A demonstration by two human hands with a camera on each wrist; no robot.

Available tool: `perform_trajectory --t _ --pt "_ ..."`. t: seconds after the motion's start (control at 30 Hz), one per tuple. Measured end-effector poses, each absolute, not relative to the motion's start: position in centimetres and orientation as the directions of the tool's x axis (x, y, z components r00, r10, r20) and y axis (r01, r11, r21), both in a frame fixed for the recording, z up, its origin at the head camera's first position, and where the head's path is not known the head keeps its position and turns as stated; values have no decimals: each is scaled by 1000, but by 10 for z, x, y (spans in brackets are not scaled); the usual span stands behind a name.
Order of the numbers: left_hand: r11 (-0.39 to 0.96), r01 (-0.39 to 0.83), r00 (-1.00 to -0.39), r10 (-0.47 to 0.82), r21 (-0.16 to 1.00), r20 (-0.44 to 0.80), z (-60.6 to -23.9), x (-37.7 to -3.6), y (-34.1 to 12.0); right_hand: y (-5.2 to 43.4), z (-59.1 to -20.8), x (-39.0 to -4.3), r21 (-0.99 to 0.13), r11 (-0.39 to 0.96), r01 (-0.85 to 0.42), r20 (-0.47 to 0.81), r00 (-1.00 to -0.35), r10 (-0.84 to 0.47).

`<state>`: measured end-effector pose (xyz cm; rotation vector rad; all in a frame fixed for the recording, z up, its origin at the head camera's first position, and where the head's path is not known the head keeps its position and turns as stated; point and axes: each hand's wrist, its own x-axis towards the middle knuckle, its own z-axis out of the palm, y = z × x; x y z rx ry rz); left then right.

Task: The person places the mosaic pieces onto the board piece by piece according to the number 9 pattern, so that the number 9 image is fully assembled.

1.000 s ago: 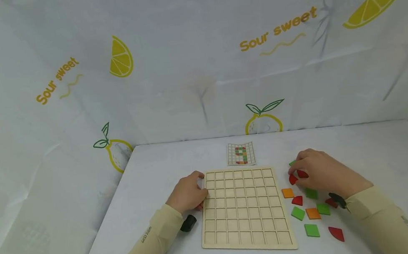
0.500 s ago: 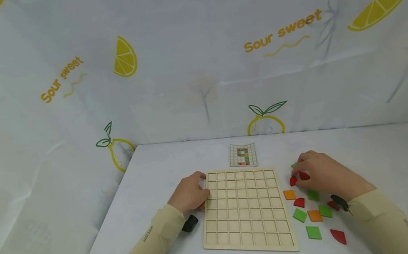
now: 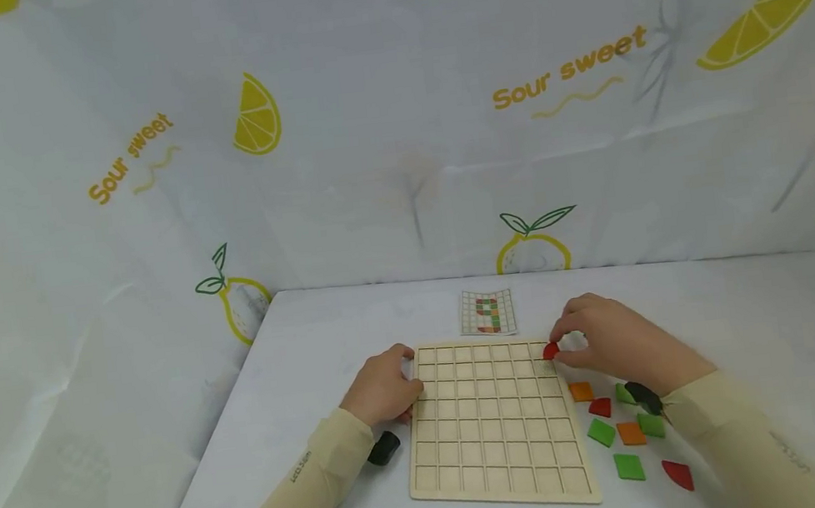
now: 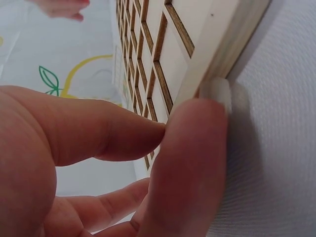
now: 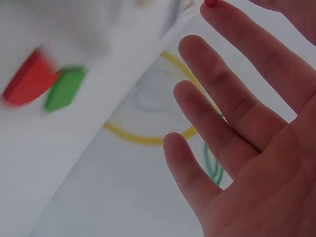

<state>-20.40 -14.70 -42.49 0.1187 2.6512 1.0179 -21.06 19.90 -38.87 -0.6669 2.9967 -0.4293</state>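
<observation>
A wooden grid board (image 3: pixel 494 420) lies flat on the white table (image 3: pixel 314 357). My left hand (image 3: pixel 381 391) rests at the board's left edge, its fingers (image 4: pixel 192 148) pressed against the rim (image 4: pixel 217 44). My right hand (image 3: pixel 602 341) pinches a red piece (image 3: pixel 550 350) between thumb and fingertip, over the board's far right corner. In the right wrist view only a sliver of that red piece (image 5: pixel 211 2) shows at the fingertips, with the other fingers (image 5: pixel 217 113) held straight.
Loose orange, red and green pieces (image 3: pixel 628 434) lie on the table to the right of the board; two (image 5: pixel 44 84) appear blurred in the right wrist view. A small pattern card (image 3: pixel 487 313) lies behind the board. A lemon-print cloth (image 3: pixel 392 121) hangs behind.
My right hand lifted a red piece from the loose pile and carried it left to the board's far right corner. The left hand stayed at the board's left edge.
</observation>
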Motion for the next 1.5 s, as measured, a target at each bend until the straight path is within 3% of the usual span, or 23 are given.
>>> perform_trajectory --t 0.3,0.5,1.5 --pt "727 -40 -954 176 685 -242 -426 -203 -150 129 -389 -225 -277 798 -536 109 -842 -528" --pt "738 -34 -956 174 674 -238 -423 -204 -150 97 -395 -230 -251 805 -537 119 -843 -525" --pt "757 -24 -958 170 653 -232 -423 -206 -149 82 -414 -231 -193 834 -517 63 -854 -516"
